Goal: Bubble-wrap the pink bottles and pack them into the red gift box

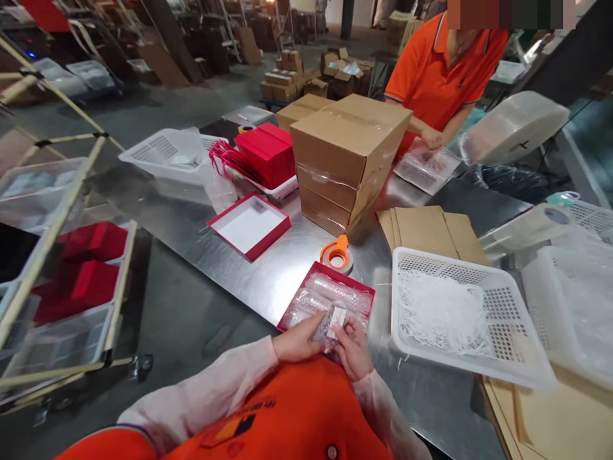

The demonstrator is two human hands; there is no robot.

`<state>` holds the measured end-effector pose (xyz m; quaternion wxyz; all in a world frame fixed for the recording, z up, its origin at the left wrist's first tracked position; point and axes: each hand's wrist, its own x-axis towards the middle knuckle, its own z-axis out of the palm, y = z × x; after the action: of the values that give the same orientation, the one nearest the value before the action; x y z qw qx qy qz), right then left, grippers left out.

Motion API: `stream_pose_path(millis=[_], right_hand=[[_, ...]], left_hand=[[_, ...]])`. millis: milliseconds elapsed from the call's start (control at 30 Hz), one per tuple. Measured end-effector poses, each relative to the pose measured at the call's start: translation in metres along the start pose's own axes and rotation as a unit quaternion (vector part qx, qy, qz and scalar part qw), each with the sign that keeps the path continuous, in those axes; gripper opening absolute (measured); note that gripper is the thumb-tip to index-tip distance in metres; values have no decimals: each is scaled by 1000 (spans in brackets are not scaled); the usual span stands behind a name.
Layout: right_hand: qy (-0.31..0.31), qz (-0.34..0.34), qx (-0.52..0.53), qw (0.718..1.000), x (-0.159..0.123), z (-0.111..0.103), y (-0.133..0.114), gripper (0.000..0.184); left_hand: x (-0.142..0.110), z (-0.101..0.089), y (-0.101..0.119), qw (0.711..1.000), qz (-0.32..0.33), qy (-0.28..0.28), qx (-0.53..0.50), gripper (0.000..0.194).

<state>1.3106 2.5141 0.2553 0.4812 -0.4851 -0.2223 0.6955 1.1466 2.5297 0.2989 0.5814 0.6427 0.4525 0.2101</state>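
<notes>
Close to my body, my left hand (301, 337) is closed round a small bubble-wrapped packet (330, 324). My right hand (352, 348) pinches the same packet from the other side, thumb on a white label or card (338, 319) at its top. Just beyond and partly under my hands lies a red box (370, 295), holding several bubble-wrapped rolls (338, 289). Touching the far side of that box area is a tape roll in an orange holder (338, 254). A red lid with white lining (249, 227) rests open side up, farther left.
White shredded paper (440, 306) fills part of a white basket (514, 332) on the right. Brown cardboard sheets (431, 230) lie behind it. A large carton (335, 147) stands mid-table, with red boxes (265, 153) beside it. Across the table, a person in orange (440, 70) handles bubble wrap (426, 167).
</notes>
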Motion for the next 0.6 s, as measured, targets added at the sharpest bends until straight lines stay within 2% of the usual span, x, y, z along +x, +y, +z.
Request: stream_pose_path(millis=[67, 200, 267, 333, 400, 433, 467, 533, 600], right_hand=[[10, -24, -33, 999, 1, -4, 7, 60], [16, -140, -163, 976, 2, -2, 4, 54], [25, -177, -219, 959, 5, 4, 0, 48], [-1, -186, -230, 955, 14, 11, -5, 45], [-42, -189, -246, 950, 26, 15, -12, 42], [-49, -204, -281, 936, 33, 16, -17, 40], [-37, -232, -336, 912, 40, 15, -22, 39], [19, -290, -469, 834, 53, 12, -33, 36], [57, -300, -579, 756, 62, 6, -38, 35]], left_hand=[[1, -7, -8, 999, -21, -25, 2, 57], [6, -13, -13, 997, -63, 30, -24, 33], [10, -13, -11, 990, -81, 48, -102, 35], [15, -17, -7, 981, -71, 70, -168, 43], [25, -29, -5, 983, -28, 96, -151, 47], [32, -38, -5, 988, -3, 109, -109, 46], [40, -47, -5, 991, 19, 125, -48, 43], [59, -64, -6, 979, 58, 162, 111, 35], [79, -76, -7, 936, 93, 170, 292, 29]])
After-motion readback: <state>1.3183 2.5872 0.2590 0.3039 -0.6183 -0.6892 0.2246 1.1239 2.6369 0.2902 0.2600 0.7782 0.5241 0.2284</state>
